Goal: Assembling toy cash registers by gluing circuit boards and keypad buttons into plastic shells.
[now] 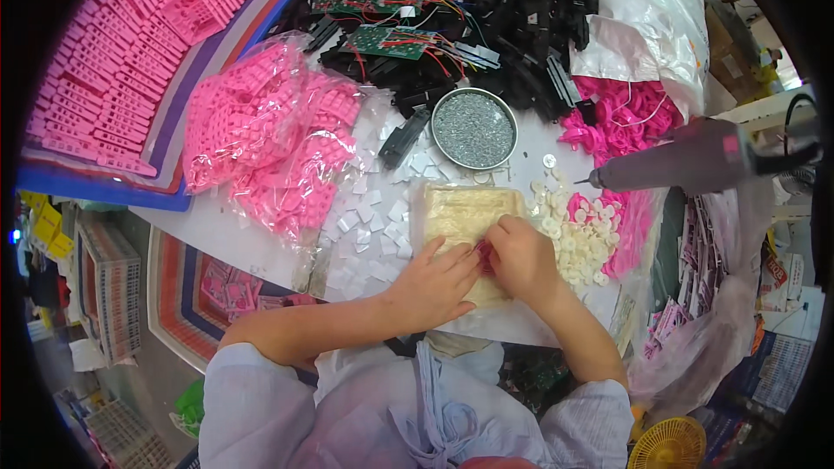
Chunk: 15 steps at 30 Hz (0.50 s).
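Both my hands are over a cream-coloured block with a recessed top [473, 200] at the table's near edge. A small dark pink part [485, 258] sits between them, mostly covered by fingers. My right hand [524, 260] is closed, its fingertips pinched on this part. From the left, my left hand [441, 282] reaches in with fingers stretched out and a little apart, tips touching or very near the part. Cream round plastic pieces [578, 247] lie beside my right hand, and small white square pieces [369, 234] lie beyond my left.
A round tin of small metal screws [474, 128] stands behind the block. An electric screwdriver [678, 159] points in from the right. Bagged pink parts [252, 126] lie left; black housings and green circuit boards [387, 42] pile up behind. Pink straps [621, 117] spill from a white sack [647, 22].
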### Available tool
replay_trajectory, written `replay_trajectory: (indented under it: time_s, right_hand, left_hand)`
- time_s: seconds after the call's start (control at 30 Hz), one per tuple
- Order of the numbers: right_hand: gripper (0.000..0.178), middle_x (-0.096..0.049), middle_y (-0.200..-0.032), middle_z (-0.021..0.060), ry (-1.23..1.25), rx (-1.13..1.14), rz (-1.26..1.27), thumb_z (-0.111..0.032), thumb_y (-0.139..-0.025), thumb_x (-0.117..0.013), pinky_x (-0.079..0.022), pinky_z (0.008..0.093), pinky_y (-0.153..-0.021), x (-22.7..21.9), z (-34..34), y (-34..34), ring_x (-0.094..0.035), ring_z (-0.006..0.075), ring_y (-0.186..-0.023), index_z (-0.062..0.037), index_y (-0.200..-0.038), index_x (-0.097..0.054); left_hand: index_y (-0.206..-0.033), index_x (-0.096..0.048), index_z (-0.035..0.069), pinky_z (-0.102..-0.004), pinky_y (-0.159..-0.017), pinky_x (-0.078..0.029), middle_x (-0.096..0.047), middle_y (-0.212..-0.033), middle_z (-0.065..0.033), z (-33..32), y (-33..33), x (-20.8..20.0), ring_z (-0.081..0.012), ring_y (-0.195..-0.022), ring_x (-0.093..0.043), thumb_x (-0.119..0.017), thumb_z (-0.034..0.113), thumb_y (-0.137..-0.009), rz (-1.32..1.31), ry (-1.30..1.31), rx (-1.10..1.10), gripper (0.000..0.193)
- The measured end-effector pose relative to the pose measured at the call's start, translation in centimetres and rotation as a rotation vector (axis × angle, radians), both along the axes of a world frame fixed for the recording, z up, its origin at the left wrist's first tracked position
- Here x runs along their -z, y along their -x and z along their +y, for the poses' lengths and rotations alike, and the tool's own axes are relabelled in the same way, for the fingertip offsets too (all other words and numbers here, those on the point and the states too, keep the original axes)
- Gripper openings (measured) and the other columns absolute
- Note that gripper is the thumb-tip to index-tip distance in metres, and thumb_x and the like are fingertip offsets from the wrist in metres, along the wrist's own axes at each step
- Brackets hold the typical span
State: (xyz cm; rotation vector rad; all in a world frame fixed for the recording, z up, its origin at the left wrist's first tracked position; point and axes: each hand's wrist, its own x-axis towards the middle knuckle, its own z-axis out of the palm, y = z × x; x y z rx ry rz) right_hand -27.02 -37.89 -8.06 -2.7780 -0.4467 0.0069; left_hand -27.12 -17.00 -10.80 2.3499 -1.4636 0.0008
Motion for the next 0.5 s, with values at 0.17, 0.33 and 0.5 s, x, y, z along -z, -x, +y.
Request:
replay_trajectory:
  time_s: [0.17, 0.33, 0.5]
  right_hand:
    - [0.012, -0.063, -0.089, 0.0125, -0.240, -0.075, 0.058, -0.010, -0.081, -0.067, -0.053, 0.0434, -0.069, -2.3, -0.8, -1.0, -0.065, 0.0332, -0.084, -0.0065, -0.093, -0.067]
    - [0.017, -0.062, -0.087, 0.0113, -0.365, 0.090, 0.007, -0.001, -0.077, -0.071, -0.049, 0.0372, -0.064, -2.3, -2.8, 2.5, -0.061, 0.0290, -0.074, -0.0044, -0.093, -0.066]
    - [0.016, -0.062, -0.084, 0.0100, -0.409, 0.179, -0.023, 0.001, -0.076, -0.069, -0.045, 0.0337, -0.056, -3.1, -4.5, 4.4, -0.058, 0.0234, -0.066, -0.0038, -0.091, -0.065]
  left_hand:
    - [-0.126, -0.063, 0.004, -0.0512, -0.111, -0.036, -0.054, -0.138, -0.0130, 1.2, -1.0, -0.8, -0.0289, -0.135, -0.045, -0.071, 0.041, -0.085, 0.212, 0.118, 0.033, 0.056]
    - [-0.123, -0.065, 0.008, -0.0458, -0.102, -0.047, -0.060, -0.131, -0.0140, 7.3, -8.0, -7.9, -0.0309, -0.123, -0.056, -0.072, 0.031, -0.087, 0.171, 0.337, -0.050, 0.043]
    - [-0.106, -0.071, 0.004, -0.0378, -0.081, -0.054, -0.071, -0.100, -0.0167, 20.4, -23.6, -13.7, -0.0270, -0.092, -0.069, -0.073, 0.029, -0.086, 0.013, 0.252, -0.865, 0.033]
